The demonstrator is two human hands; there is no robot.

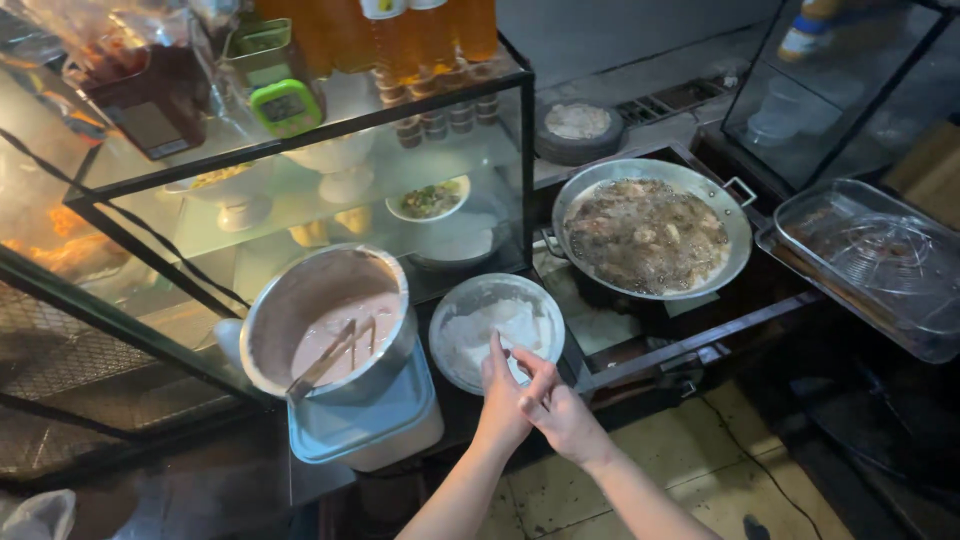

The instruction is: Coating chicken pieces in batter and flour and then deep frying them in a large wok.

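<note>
Both forearms enter from the lower edge and meet over the near rim of a shallow metal bowl [497,330] filled with white flour. Left hand [503,395]: fingers together and extended, tips pressing into the flour; whether anything is pinched under them cannot be told. Right hand [560,410]: crossed against the left, fingers curled narrow and touching the left hand's fingers, apparently rubbing coating off them; no object is visible in it.

Just left of the hands, a deep steel pot [325,320] holds smooth pinkish batter, and a pair of metal tongs [330,358] leans against its near rim, handles outward for easy pickup. The pot rests on a pale blue plastic lidded container [370,425], which raises it to about the level of the bowl's rim.

Beyond and right of the hands, a wide, thin-walled metal pan [650,228] with loop handles holds bubbling oil and browning pieces. Further right lies a clear rectangular tray [880,270] with a wire rack inside it, placed next to the pan.

Beyond and left of the hands, a black-framed glass cabinet [300,160] encloses white dishes; bottles of amber liquid [420,35] and a green digital timer [285,105] stand on its top.
</note>
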